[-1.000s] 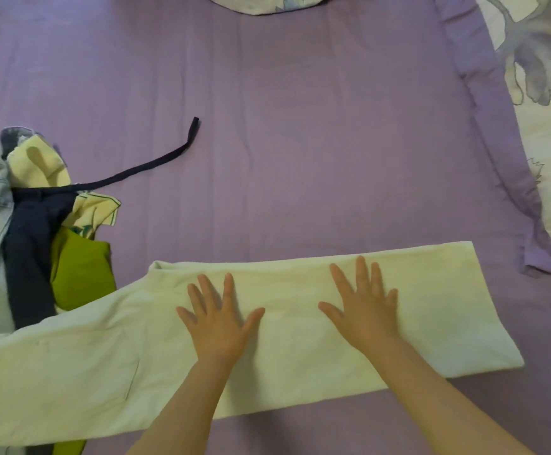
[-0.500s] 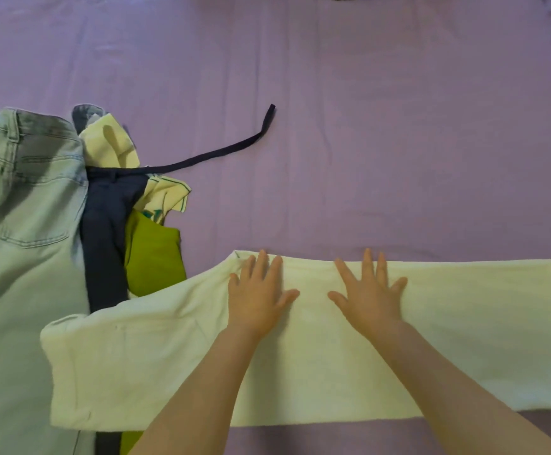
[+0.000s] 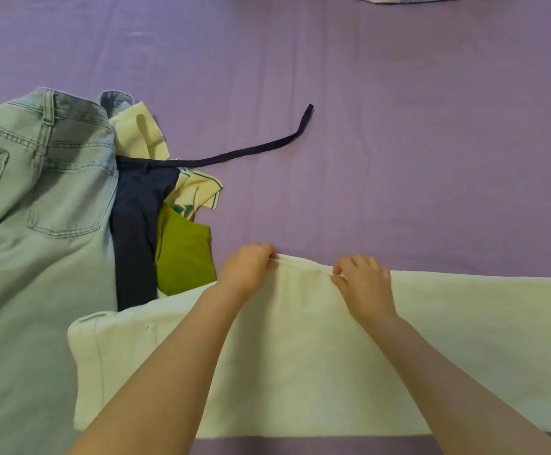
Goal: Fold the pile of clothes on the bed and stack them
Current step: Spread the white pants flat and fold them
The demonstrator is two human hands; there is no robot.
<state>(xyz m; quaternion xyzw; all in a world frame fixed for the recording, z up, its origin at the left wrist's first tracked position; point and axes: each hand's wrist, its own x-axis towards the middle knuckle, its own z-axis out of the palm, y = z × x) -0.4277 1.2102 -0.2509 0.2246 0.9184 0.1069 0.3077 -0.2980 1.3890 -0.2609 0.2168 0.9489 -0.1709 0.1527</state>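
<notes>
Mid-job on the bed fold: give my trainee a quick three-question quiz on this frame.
1. True or false: both hands pinch the far edge of the cream garment.
2. Which item lies directly beside the light blue jeans? A) green garment B) navy garment C) a red towel
3. Fill in: the long navy strap stretches out over the bare ____ sheet.

Key:
1. True: left hand and right hand each grip that edge.
2. B
3. purple
</notes>
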